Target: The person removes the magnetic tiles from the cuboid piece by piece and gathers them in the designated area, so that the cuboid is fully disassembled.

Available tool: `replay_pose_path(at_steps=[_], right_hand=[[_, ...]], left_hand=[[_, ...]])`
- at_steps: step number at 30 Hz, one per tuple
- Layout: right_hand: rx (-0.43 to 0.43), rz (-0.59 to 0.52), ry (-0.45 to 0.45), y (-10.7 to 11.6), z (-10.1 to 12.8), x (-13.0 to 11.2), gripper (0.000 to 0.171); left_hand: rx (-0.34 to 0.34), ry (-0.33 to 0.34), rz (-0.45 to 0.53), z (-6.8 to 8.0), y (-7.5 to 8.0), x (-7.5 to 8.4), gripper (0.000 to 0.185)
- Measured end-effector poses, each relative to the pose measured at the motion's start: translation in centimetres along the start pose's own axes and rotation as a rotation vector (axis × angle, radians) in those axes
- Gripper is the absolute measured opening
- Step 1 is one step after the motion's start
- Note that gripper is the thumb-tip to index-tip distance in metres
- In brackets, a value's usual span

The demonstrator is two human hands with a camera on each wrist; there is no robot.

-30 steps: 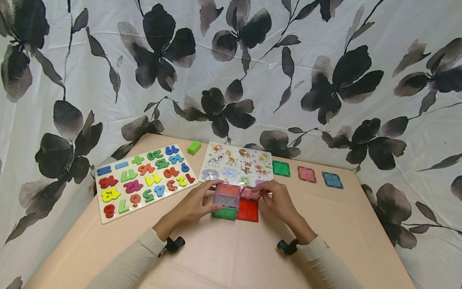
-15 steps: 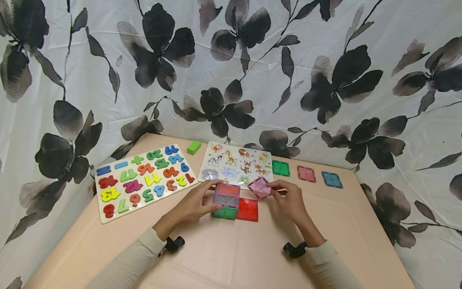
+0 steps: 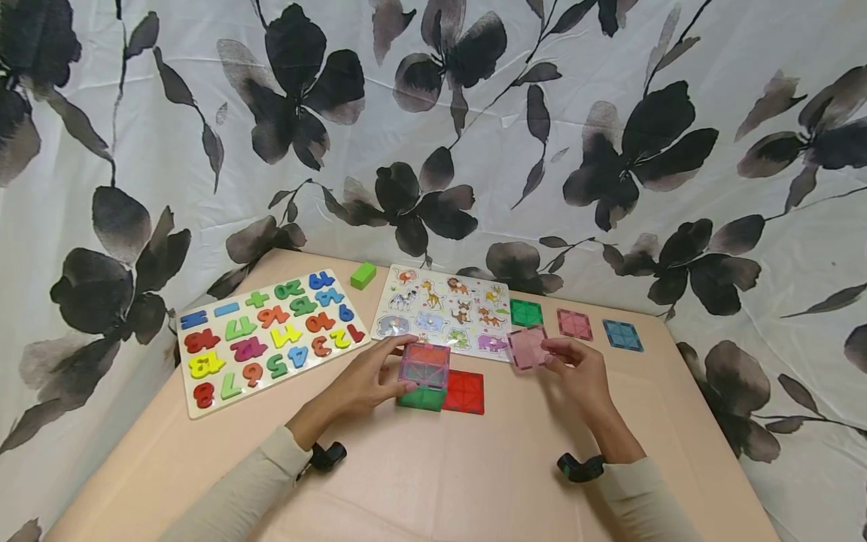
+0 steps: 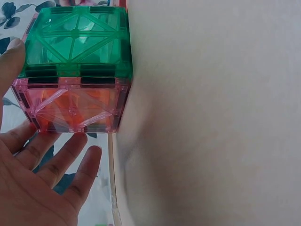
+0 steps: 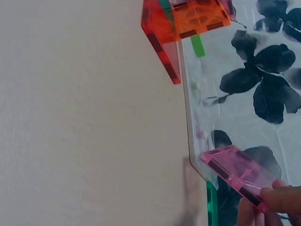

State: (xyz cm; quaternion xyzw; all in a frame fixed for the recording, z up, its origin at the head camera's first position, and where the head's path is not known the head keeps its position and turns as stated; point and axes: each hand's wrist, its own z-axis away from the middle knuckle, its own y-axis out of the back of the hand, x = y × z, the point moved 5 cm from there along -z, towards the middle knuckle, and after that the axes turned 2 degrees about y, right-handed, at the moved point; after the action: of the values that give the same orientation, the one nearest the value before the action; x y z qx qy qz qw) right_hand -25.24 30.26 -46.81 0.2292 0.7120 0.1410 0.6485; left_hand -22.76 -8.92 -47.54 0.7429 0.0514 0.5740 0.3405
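My left hand [image 3: 366,382] holds a small box built of see-through magnetic tiles [image 3: 425,367], thumb at one side and fingers at another. In the left wrist view the box shows a green tile face [image 4: 77,37] and a pink one [image 4: 73,110], fingertips right at the pink face's edge. A red tile [image 3: 463,393] lies flat beside the box; an orange tile [image 5: 200,20] shows on the box's side in the right wrist view. Away to the right, my right hand [image 3: 579,376] pinches a loose pink magnetic tile [image 3: 526,348] by its edge, tilted above the table.
A number puzzle board [image 3: 362,348] lies on the left, an animal puzzle board [image 3: 443,312] behind the box. Between them at the back sits a green block [image 3: 363,275]. Single green [image 3: 526,312], pink [image 3: 575,324] and blue tiles [image 3: 622,336] lie along the back right edge.
My right hand has drawn the pink tile away from the box, to the right, turning it on the way. The left hand stays at the box.
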Motion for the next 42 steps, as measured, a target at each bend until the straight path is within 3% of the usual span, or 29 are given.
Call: replay_pose_path(at_steps=[9,16,25,31,42], right_hand=[[-0.046,-0.107,-0.175,0.9,-0.1,2.2,0.039],[-0.092,-0.104,-0.215,0.6,-0.3,2.8,0.04],[-0.103,0.216,-0.101,0.6,0.4,1.6,0.035],[-0.137,0.234,0.007,-0.7,1.0,-0.5,0.037],[-0.316,0.252,0.065,-6.6,2.9,-3.6,0.046]], left_hand=[[-0.009,-0.012,0.017,0.0,-0.1,0.0,0.081],[-0.009,-0.013,0.026,-0.1,-0.2,-0.1,0.08],[-0.006,-0.021,0.024,0.0,-0.2,0.0,0.081],[0.002,-0.018,0.02,0.0,0.0,0.0,0.081],[-0.001,-0.009,0.027,-0.1,0.0,-0.1,0.081]])
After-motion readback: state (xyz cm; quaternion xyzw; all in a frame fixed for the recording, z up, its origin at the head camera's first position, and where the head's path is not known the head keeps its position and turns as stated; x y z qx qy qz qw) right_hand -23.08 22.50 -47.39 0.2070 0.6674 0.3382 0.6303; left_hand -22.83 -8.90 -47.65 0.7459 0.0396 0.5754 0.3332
